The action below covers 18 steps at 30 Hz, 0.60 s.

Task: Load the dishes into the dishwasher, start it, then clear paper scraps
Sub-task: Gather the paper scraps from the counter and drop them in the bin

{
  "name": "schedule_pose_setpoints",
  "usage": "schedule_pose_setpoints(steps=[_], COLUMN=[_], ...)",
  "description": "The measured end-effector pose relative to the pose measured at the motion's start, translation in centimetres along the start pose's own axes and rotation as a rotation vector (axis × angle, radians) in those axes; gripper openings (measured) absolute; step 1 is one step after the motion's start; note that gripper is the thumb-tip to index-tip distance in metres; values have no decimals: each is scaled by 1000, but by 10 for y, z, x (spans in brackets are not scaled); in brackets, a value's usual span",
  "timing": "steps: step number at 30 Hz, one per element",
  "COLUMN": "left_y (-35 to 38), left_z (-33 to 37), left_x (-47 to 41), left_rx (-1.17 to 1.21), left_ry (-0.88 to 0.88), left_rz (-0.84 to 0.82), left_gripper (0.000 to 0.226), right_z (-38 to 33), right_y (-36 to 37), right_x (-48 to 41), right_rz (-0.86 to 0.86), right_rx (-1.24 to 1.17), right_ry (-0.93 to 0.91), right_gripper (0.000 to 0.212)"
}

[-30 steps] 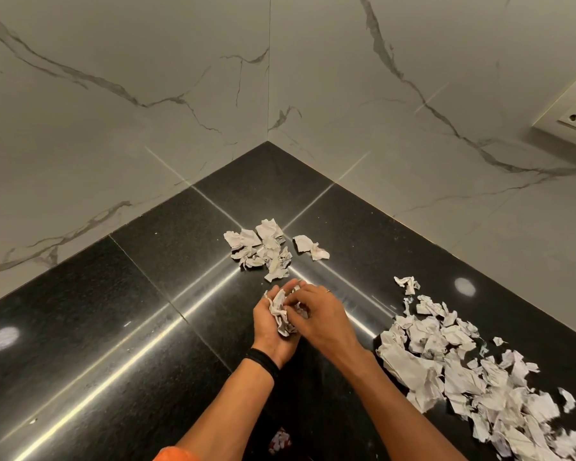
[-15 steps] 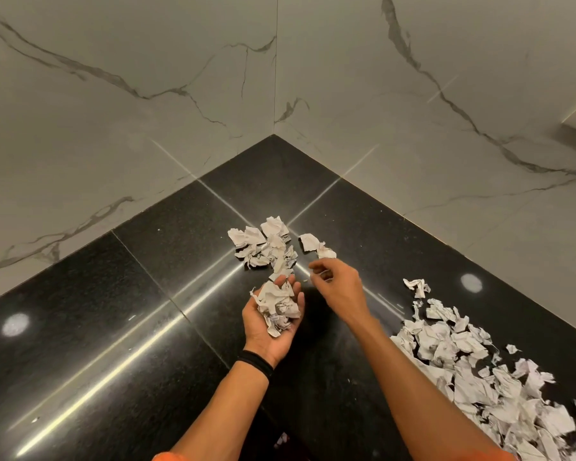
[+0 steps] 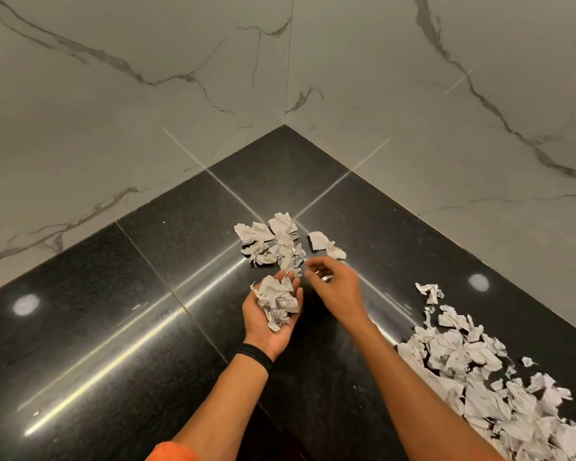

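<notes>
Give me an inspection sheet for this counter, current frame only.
Surface: glossy black stone countertop, light reflections on it.
Job's things: crumpled white paper scraps in the left palm; small scrap pile near the corner; large scrap pile at right.
Clutter: nothing seen.
Grippers: left hand palm up, carrying scraps; right hand fingers loosely curled beside the small pile, nothing visible in them.
Cables: nothing seen.
Surroundings: white grey-veined marble wall tiles meeting in a corner; black wristband on the left wrist.
</notes>
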<state>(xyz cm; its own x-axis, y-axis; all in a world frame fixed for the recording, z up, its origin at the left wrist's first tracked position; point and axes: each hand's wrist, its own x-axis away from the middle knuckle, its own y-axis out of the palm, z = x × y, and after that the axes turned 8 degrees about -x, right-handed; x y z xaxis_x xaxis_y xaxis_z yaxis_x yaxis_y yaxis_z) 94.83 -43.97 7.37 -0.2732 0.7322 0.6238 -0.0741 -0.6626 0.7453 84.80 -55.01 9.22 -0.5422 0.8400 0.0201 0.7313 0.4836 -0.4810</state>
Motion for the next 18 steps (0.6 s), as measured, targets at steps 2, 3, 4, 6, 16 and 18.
schedule_pose_setpoints(steps=[2, 3, 4, 6, 16, 18], left_y=[2, 2, 3, 4, 8, 7], left_z=[-3, -5, -8, -13, -15, -12], left_x=[-1, -3, -4, -7, -5, -7], left_rx=[-11, -25, -42, -64, 0, 45], left_ry=[8, 13, 16, 24, 13, -10], left_rz=[-15, -20, -18, -20, -79, -70], left_gripper=[44, 43, 43, 45, 43, 46], right_z=[-25, -35, -42, -46, -39, -23], right_y=[-4, -5, -6, -4, -15, -19], right_x=[15, 23, 31, 42, 34, 14], right_rz=[-16, -61, -106, -157, -11, 93], right_rx=[-195, -246, -271, -288, -334, -271], right_ry=[-28, -58, -77, -60, 29, 63], right_gripper=[15, 15, 16, 19, 18, 16])
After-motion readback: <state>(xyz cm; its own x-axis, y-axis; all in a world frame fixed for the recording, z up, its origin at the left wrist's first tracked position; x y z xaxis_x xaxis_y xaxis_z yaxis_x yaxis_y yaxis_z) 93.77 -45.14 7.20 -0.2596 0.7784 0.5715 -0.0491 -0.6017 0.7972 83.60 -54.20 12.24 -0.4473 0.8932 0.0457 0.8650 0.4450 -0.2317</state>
